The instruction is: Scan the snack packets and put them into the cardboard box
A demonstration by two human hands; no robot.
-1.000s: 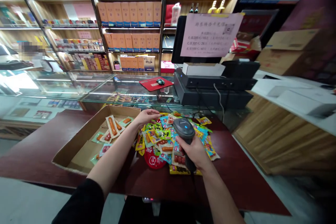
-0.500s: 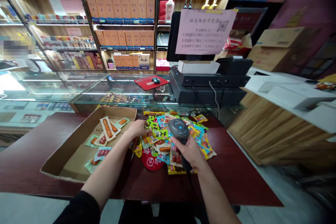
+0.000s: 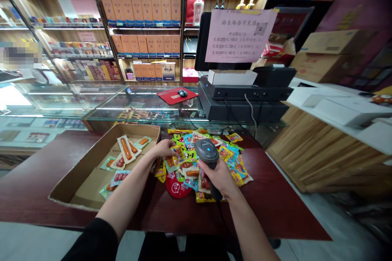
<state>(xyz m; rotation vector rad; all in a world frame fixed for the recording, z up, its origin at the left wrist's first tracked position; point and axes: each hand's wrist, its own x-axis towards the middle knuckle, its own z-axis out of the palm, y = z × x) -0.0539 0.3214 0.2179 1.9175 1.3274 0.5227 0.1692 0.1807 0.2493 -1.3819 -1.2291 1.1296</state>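
My right hand (image 3: 219,173) is wrapped round the handle of a dark barcode scanner (image 3: 207,151), held over a heap of small snack packets (image 3: 234,155). At the heap's left side, my left hand (image 3: 165,148) has its fingers closed on a yellow snack packet (image 3: 177,153). A round red package (image 3: 177,186) lies at the heap's front edge. Left of my left forearm is a shallow cardboard box (image 3: 82,179) with several packed sausages (image 3: 126,149) inside, some in clear green-edged wrappers.
Beyond the dark red table (image 3: 275,212) runs a glass counter (image 3: 107,106) with a red mouse pad (image 3: 173,96). A monitor with a pink sign (image 3: 240,36) stands behind a black cash drawer (image 3: 241,108). Far left, a person is partly visible.
My left hand has shifted slightly right, and a yellow packet now shows raised at its fingers. The scanner in my right hand has moved a little to the left.
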